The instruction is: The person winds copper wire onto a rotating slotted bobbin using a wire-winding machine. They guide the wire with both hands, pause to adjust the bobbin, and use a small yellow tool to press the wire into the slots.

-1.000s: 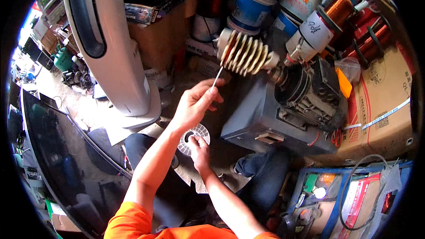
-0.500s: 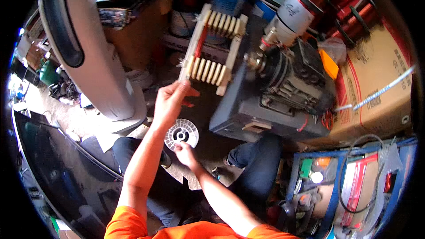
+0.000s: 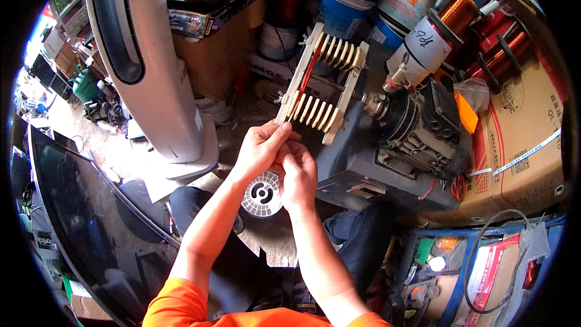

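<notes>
A pale coil-winding frame [image 3: 346, 98] with two rows of cream slotted pegs stands tilted beside the shaft of a dark motor [image 3: 417, 130]. Red-brown wire [image 3: 307, 79] runs along its left side between the rows. Just below the frame's lower left corner, my left hand [image 3: 264, 148] is closed, thumb against fingers. My right hand [image 3: 298, 175] meets it from the right, its fingers also pinched together. What the fingertips hold is too small to make out. Under my hands a white round spool [image 3: 262, 195] sits on the floor, partly covered by my right hand.
The motor rests on a grey metal box [image 3: 357, 175]. At right are a cardboard box [image 3: 523, 163] and a blue-edged tray [image 3: 457, 266] of small parts. Copper wire rolls [image 3: 457, 15] and blue buckets [image 3: 342, 15] fill the back. A tall grey-white column [image 3: 154, 79] rises at left.
My right hand has risen from beside the spool to join my left hand below the frame. The whole view has shifted, so surrounding things appear farther right and lower.
</notes>
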A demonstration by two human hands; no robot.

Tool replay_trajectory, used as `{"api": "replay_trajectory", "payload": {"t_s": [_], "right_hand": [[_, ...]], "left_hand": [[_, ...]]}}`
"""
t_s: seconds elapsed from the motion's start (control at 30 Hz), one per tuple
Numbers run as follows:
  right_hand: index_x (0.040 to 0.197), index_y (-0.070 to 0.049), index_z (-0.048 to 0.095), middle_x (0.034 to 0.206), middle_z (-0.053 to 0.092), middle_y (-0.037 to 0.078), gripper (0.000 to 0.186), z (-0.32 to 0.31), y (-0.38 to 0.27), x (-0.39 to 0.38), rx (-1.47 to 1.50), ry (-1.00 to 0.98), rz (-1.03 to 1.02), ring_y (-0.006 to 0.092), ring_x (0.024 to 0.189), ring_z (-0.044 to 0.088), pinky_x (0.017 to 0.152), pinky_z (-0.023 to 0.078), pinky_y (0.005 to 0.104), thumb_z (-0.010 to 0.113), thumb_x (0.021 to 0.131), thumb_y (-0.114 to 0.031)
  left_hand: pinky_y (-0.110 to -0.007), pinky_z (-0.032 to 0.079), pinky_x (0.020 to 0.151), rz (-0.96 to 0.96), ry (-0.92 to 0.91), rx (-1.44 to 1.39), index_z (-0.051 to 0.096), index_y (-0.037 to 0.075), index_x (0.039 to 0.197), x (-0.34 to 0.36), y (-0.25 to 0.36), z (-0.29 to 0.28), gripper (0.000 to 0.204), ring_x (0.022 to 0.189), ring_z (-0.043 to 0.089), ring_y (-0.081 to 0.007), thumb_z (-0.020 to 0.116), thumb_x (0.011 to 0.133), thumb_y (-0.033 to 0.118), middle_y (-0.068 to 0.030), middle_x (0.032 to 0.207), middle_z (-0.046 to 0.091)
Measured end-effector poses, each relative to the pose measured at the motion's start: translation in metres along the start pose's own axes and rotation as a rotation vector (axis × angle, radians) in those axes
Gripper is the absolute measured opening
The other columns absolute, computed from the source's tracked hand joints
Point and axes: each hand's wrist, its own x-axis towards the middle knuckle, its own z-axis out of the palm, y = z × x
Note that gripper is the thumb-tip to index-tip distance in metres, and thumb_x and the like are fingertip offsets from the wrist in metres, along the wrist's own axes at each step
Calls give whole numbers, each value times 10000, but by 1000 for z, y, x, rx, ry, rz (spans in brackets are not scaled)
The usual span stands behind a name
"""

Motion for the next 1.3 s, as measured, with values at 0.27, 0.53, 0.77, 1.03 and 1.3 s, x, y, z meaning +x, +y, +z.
{"api": "replay_trajectory", "payload": {"t_s": [0.27,0.53,0.77,1.03,1.3], "right_hand": [[923,-40,599,698,528,-47,132,8,4,0,-217,185,-269,-4,540,396,446,274,160,582,923,-171],[938,44,601,837,623,27,179,4,5,6,-411,194,-387,61,746,544,661,442,195,569,931,-132],[881,34,606,805,648,55,152,6,-4,10,-399,206,-422,85,724,562,640,456,238,580,912,-112],[871,-35,581,627,470,-59,140,14,-24,19,-336,191,-511,-2,505,352,445,253,173,570,929,-162],[846,-53,579,570,446,-61,143,35,-60,19,-249,142,-478,9,454,343,408,233,190,576,920,-175]], "left_hand": [[-255,440,654,261,19,134,682,-44,818,3,-1,-2,360,725,542,-90,551,941,268,-50,737,598],[-273,380,465,467,197,428,580,-52,659,2,7,-1,298,521,467,-87,625,873,151,-80,593,564],[-239,420,467,637,376,496,519,-8,606,5,10,3,279,524,514,-78,731,766,73,-87,673,636],[-229,479,577,586,369,405,522,14,940,8,60,12,271,634,552,-64,730,767,39,-62,721,622],[-216,486,612,590,180,421,564,25,1046,22,96,6,302,682,570,-44,709,782,18,-41,730,631]]}}
